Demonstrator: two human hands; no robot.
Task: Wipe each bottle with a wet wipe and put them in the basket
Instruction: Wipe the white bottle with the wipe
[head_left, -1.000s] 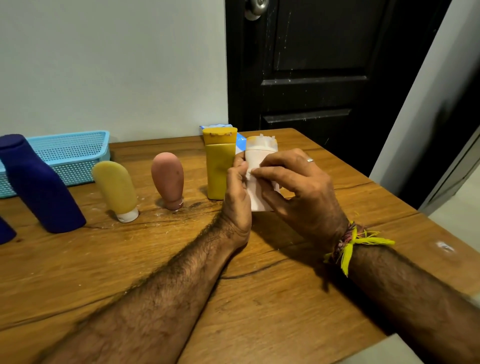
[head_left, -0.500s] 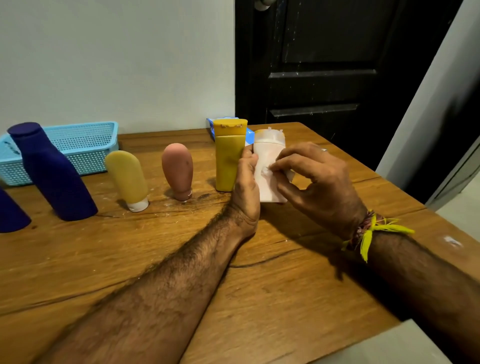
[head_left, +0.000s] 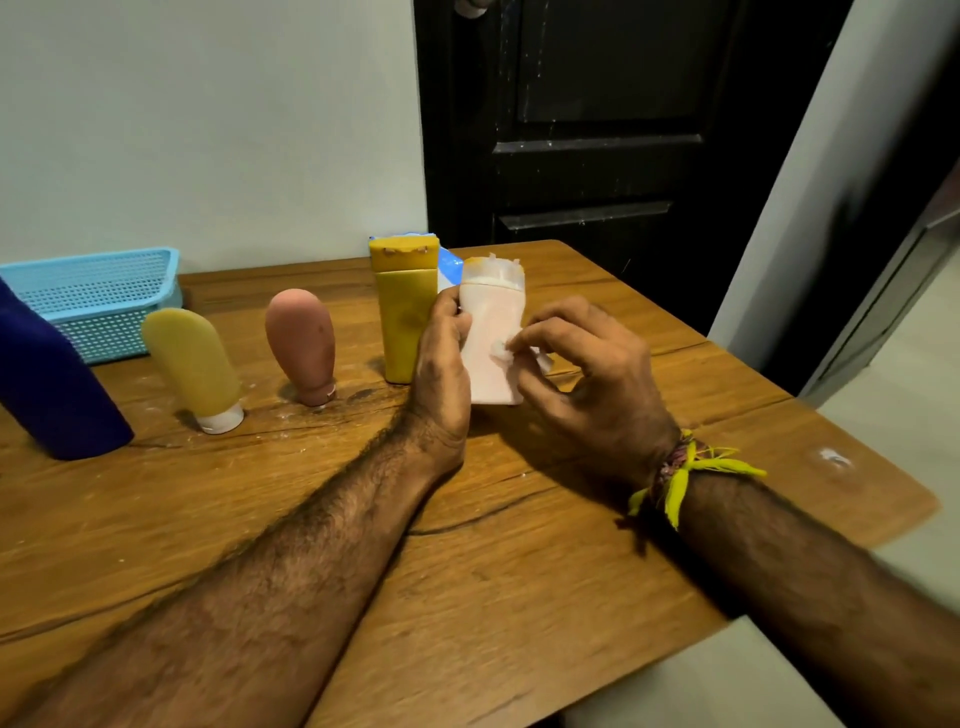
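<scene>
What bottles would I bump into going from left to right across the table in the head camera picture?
dark blue bottle → pale yellow bottle → pink bottle → mustard yellow bottle → white bottle, which the left hand holds while the right hand rubs it with a wet wipe.

You're working at a wooden table (head_left: 519, 571) set against a pale wall (head_left: 208, 114). Beyond its far edge stands a black panelled door (head_left: 597, 130).
</scene>
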